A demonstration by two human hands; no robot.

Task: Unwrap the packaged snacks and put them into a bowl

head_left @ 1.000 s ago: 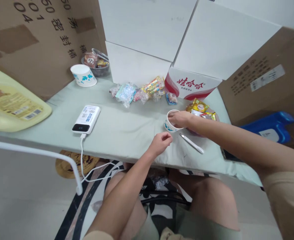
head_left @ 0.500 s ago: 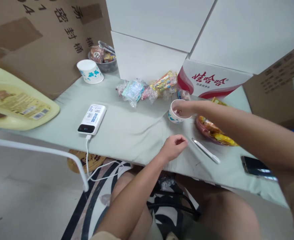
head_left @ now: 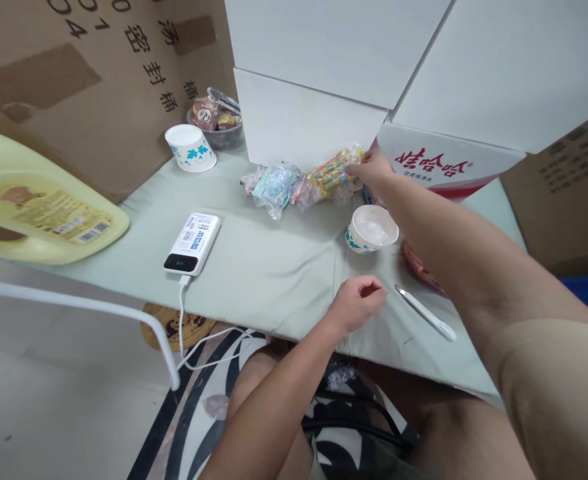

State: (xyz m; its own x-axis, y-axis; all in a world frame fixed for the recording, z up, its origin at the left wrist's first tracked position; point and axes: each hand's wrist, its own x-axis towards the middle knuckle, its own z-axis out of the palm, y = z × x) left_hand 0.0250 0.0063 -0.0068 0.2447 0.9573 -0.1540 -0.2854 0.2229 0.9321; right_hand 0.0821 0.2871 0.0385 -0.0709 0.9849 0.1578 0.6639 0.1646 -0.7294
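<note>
My right hand (head_left: 374, 168) reaches over the table, its fingers at the right end of a clear bag of yellow, colourfully printed candy sticks (head_left: 335, 170). The fingers are closed on that end, though the white box edge and the hand partly hide the grip. Below the right forearm stands a paper cup (head_left: 371, 229) with a blue leaf print and clear, whitish plastic inside. Near the table's front edge my left hand (head_left: 358, 303) rests with curled fingers and nothing seen in them. A white slim-handled tool (head_left: 425, 313) lies just right of it.
A second paper cup (head_left: 191, 147), a bowl of wrapped snacks (head_left: 219, 133) and crinkled packets (head_left: 277, 187) stand along the back. A white power bank (head_left: 193, 243) with a cable lies left, beside a yellow jug (head_left: 39, 200). White boxes (head_left: 309, 113) rise behind. My right arm partly hides a red bowl (head_left: 421, 270).
My right hand has left the paper cup and moved up and back to the candy bag. Whitish plastic now shows in the cup. The left hand keeps its curled pose; the view has shifted slightly.
</note>
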